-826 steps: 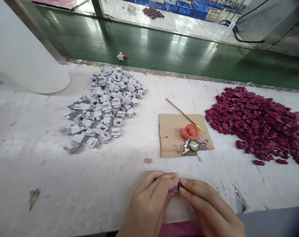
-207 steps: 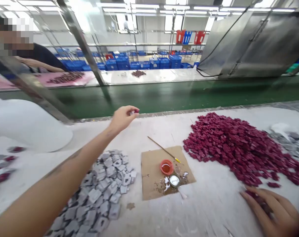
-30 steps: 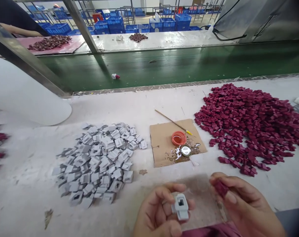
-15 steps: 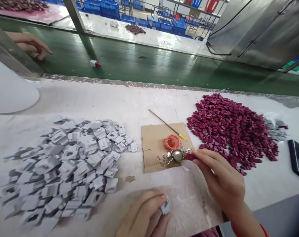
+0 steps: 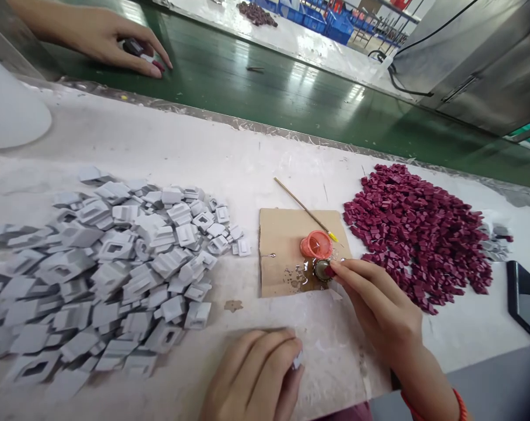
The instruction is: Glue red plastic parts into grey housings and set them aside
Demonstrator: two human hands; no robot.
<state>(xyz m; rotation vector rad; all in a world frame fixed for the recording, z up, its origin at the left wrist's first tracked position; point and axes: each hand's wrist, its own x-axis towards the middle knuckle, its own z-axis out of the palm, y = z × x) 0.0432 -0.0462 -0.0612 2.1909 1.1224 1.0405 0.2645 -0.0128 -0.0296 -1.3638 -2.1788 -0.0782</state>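
Maroon blocks lie heaped beyond your right hand, which covers the near corner of the brown cardboard. Its fingertips pinch one maroon piece at the edge of a round, ridged bottle cap. A red cup stands just behind, a thin stick beyond. Your left hand curls its fingers together around a smooth grey piece, mostly hidden. Angular, hollowed grey blocks spread leftward; another person's hand is over the glossy green belt.
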